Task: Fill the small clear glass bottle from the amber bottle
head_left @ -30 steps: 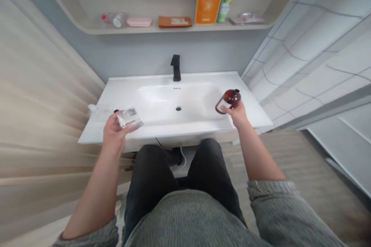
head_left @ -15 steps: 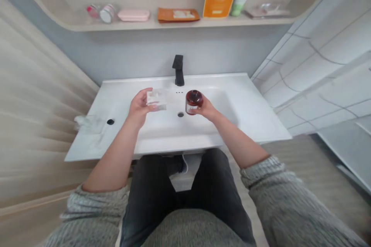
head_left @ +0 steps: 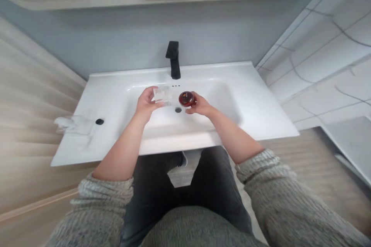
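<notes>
1. A clear container (head_left: 162, 95) is grasped by the fingers of the left hand (head_left: 145, 105), over the basin (head_left: 222, 100).
2. A dark red bottle (head_left: 186, 99) is gripped beside it by the fingers of the right hand (head_left: 201, 105).
3. A small black piece (head_left: 99, 122) is seen toward the left edge of the worktop (head_left: 265, 112).

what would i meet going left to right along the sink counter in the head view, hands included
Clear plastic, black cap, left hand, clear container, brown bottle, right hand.
</notes>
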Available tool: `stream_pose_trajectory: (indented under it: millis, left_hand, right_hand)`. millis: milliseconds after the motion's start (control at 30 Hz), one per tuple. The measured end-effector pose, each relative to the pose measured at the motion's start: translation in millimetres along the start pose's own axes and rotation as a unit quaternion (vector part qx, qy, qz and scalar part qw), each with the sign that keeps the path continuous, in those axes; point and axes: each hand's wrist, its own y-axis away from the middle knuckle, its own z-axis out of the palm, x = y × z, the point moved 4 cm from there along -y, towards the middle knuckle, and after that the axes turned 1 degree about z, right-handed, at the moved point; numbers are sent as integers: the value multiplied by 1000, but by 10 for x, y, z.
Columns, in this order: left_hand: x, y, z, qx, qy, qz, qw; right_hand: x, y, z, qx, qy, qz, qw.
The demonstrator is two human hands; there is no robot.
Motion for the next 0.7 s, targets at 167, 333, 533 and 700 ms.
stream_pose_trajectory:
  millis: [167,333,533,700]
  left_hand:
    - [-117,57,119,-42,-21,-23,999]
    - [-208,81,140,-58,-81,-32,995]
    - [-254,77,115,-63,-151,-45,986]
    - [-276,85,137,-80,-175,-44,980]
  right_hand:
    - [8,-4,16,-4,40,-10,999]
    - [26,-7,10,-8,83,-3,997]
    - [19,-9,17,-28,111,1,993]
    - [50,-18,36,-44,141,-2,989]
